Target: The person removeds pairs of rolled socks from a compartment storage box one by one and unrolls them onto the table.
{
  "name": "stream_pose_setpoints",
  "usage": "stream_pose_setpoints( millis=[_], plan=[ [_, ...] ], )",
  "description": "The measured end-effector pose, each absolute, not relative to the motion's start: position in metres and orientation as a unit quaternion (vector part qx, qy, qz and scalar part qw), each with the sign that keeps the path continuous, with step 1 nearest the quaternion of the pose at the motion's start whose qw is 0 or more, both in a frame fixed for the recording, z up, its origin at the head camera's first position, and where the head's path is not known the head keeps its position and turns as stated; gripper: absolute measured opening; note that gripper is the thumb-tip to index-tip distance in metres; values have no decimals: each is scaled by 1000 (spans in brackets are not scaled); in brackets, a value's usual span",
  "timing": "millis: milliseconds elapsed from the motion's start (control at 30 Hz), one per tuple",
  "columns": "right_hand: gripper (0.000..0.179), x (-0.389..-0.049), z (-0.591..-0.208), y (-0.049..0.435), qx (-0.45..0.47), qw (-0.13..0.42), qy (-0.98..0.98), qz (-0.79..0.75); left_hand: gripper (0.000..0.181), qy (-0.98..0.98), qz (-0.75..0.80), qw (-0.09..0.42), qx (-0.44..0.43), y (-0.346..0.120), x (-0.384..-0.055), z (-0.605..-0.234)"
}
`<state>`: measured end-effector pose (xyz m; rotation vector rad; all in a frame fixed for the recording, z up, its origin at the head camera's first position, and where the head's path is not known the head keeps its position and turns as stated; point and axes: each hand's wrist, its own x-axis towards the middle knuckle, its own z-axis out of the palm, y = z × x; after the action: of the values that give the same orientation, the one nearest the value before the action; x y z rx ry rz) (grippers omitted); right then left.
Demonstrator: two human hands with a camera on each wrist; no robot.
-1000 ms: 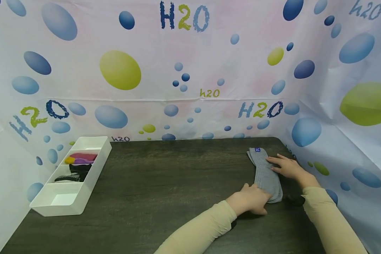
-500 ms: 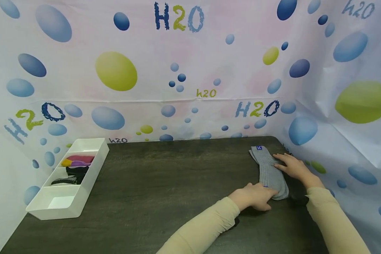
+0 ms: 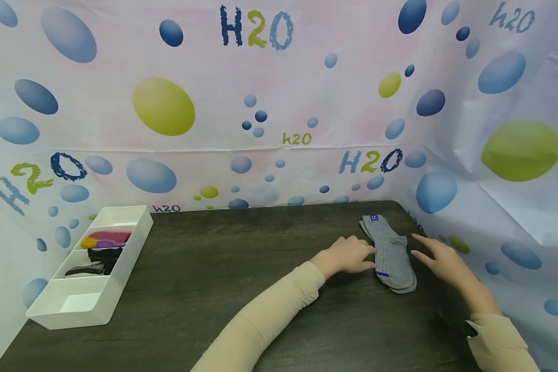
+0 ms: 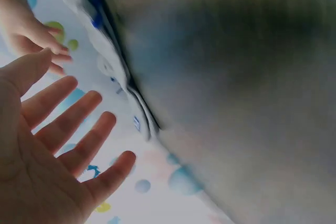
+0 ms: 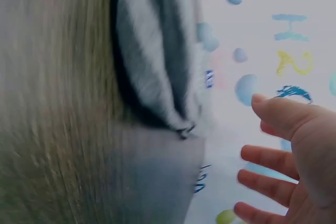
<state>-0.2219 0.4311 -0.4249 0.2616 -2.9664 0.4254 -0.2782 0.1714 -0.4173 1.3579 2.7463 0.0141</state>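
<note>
Socks (image 3: 394, 263), grey and apparently a pair laid one over the other, lie flat on the dark table (image 3: 242, 268) at right of centre in the head frame, the blue label toward the top and a blue stripe toward the lower end.

Left hand (image 3: 349, 254) is at the left edge of the socks, fingers extended and gripping nothing; contact of the fingertips cannot be confirmed. Right hand (image 3: 448, 262) is just right of the socks, apart from them, fingers spread and holding nothing.

Step in hand, as judged: aligning and smoothing the pair. The next move would call for both hands to close on the fabric, with the two layers kept together; a one-sided pinch could let the upper sock slip.

Container: one white tray (image 3: 122, 274), divided, at lower left of the frame. The second compartment from the top holds a red, yellow and purple bundle (image 3: 111, 236); the third holds black fabric (image 3: 104, 254) and a dark striped piece (image 3: 84, 269). Nothing is seen in the top and bottom compartments.
</note>
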Motion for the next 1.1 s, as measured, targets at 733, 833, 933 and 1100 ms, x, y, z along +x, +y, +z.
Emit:
stream_pose_setpoints(
  millis=[733, 833, 933, 1100],
  plan=[
    [35, -171, -427, 386, 143, 78, -971, 174, 45, 942, 78, -58, 321, 200, -356, -425],
    [40, -173, -435, 383, 138, 45, -974, 174, 49, 953, 83, -28, 291, 202, -357, -427],
    [44, -175, -441, 380, 123, 27, -977, 170, 54, 960, 69, 3, 270, 206, -358, -430],
    [44, -176, -448, 376, 103, 21, -982, 157, 63, 963, 41, 32, 263, 215, -359, -436]
  ],
)
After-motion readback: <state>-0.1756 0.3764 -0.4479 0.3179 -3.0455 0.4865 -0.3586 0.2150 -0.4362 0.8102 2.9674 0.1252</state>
